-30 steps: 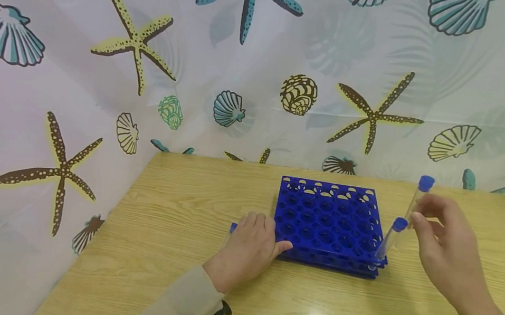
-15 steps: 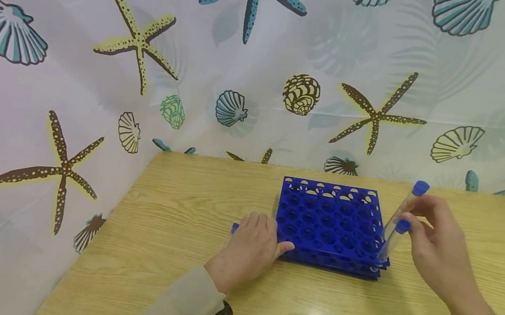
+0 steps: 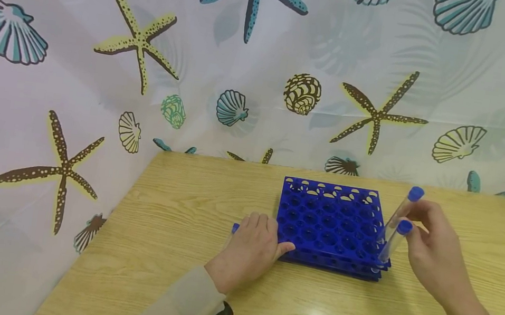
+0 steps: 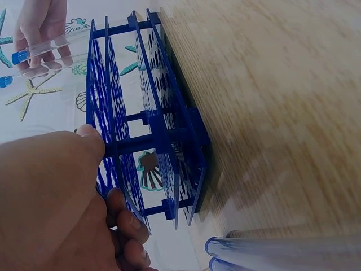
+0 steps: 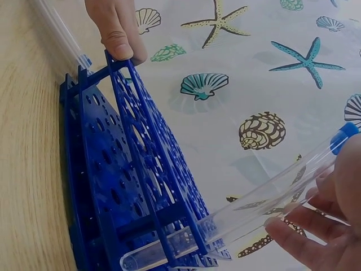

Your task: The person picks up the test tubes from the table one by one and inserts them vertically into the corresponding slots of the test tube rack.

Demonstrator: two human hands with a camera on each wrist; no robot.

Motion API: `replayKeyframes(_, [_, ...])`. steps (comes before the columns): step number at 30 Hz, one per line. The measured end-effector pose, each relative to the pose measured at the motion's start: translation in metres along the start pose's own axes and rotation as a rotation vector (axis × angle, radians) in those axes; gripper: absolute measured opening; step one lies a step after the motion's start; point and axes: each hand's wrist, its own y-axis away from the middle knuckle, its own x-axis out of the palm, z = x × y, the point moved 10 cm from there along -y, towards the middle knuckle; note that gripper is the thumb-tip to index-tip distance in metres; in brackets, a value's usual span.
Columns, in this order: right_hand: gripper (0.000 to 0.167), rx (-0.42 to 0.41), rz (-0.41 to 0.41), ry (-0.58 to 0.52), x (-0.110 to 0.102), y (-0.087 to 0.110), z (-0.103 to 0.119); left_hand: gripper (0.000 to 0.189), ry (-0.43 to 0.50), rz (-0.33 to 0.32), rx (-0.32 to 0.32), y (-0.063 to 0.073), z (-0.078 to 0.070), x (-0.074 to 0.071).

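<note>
A blue test tube rack (image 3: 327, 220) with rows of round holes stands on the table. My left hand (image 3: 247, 247) grips its left end, thumb over the front corner and fingers curled at the side (image 4: 128, 226). At the right end, my right hand (image 3: 436, 256) pinches a clear, blue-capped test tube (image 3: 400, 211) near its top. This tube tilts to the right, its lower end at the rack's right holes. Just in front, another blue-capped test tube (image 3: 393, 245) leans in the front right corner hole; its rounded bottom (image 5: 131, 261) shows below the upper plates.
Clear tubes (image 4: 282, 251) lie on the wooden table (image 3: 171, 194) left of the rack, mostly hidden by my left hand in the head view; one blue cap (image 3: 235, 227) shows there. A shell-and-starfish curtain (image 3: 263, 74) hangs behind the table.
My right hand has brought its tube left and down, from beside the rack to the rack's right holes. My left hand stays on the rack.
</note>
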Motion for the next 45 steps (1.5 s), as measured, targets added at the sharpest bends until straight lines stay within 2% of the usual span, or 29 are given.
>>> replayKeyframes(16, [0.033, 0.004, 0.030, -0.004, 0.006, 0.004, -0.007, 0.055, 0.008, 0.009, -0.018, 0.000, 0.001, 0.001])
replayKeyframes(25, [0.038, 0.034, 0.063, -0.017, 0.013, 0.007, -0.015, 0.054, -0.024, -0.041, 0.006, 0.001, -0.002, -0.004])
replayKeyframes(34, [0.023, 0.061, 0.086, -0.004, 0.019, 0.009, -0.019, 0.055, 0.006, 0.006, -0.005, 0.000, 0.000, 0.000])
replayKeyframes(40, [0.015, 0.073, 0.096, 0.024, 0.020, 0.010, -0.021, 0.055, 0.000, -0.003, -0.007, 0.000, 0.000, -0.001])
replayKeyframes(45, [0.015, 0.061, 0.103, 0.034, 0.022, 0.011, -0.022, 0.055, -0.004, -0.007, -0.008, 0.001, 0.000, -0.002])
